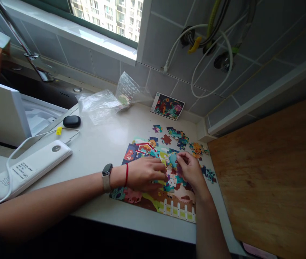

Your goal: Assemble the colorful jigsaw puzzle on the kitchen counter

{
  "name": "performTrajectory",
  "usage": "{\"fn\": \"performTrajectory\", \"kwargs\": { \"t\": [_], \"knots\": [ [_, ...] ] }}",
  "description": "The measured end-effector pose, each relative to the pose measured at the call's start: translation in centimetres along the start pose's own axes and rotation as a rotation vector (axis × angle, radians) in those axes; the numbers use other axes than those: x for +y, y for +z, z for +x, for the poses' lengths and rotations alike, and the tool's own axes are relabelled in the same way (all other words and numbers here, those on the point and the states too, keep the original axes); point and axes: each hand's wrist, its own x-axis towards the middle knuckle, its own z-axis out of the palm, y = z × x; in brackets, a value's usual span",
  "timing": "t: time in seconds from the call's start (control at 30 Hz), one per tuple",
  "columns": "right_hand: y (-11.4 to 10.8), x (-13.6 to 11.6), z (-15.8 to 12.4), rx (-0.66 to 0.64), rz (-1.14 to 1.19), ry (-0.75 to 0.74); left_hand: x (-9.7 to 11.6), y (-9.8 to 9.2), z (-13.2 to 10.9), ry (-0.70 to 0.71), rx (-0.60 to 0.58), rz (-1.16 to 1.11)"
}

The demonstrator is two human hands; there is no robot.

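A partly joined jigsaw puzzle [179, 210] lies on the white counter, with a white fence and brown ground along its near edge. Over its middle rests my left hand [143, 172], fingers stretched to the right and slightly apart, covering part of the picture. My right hand [190, 166] pinches a puzzle piece [172, 160] with light blue on it between thumb and forefinger, at the puzzle's right part. Beyond the hands lie loose pieces: a reddish-brown piece [166, 139], a purple and teal piece [157, 128] and a dark blue cluster [178, 135].
A picture card [167, 106] leans against the tiled wall. Crumpled clear plastic bags [101, 104], a black case [72, 121] and a white power bank [31, 169] with a cable are to the left. A wooden board [274, 169] stands at the right; hoses hang above.
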Motion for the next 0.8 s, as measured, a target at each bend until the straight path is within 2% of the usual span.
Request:
{"fn": "performTrajectory", "kwargs": {
  "t": [0.1,0.23,0.47,0.63,0.8],
  "knots": [
    [0.4,0.3,0.3,0.045,0.032,0.016,1.4,1.6,-0.2,0.071,-0.025,0.007],
    [1.0,0.4,0.5,0.092,0.113,0.041,1.3,2.9,-0.5,0.064,-0.042,0.017],
    [1.2,0.2,0.3,0.035,0.17,0.02,-0.8,1.7,-0.6,0.055,-0.068,-0.024],
    [1.2,0.5,0.3,-0.042,0.146,0.01,-1.5,1.6,-0.7,-0.023,-0.07,-0.048],
    [1.3,1.1,0.6,0.028,0.079,-0.048,-1.3,1.5,-0.5,-0.057,-0.063,-0.05]
  ]
}}
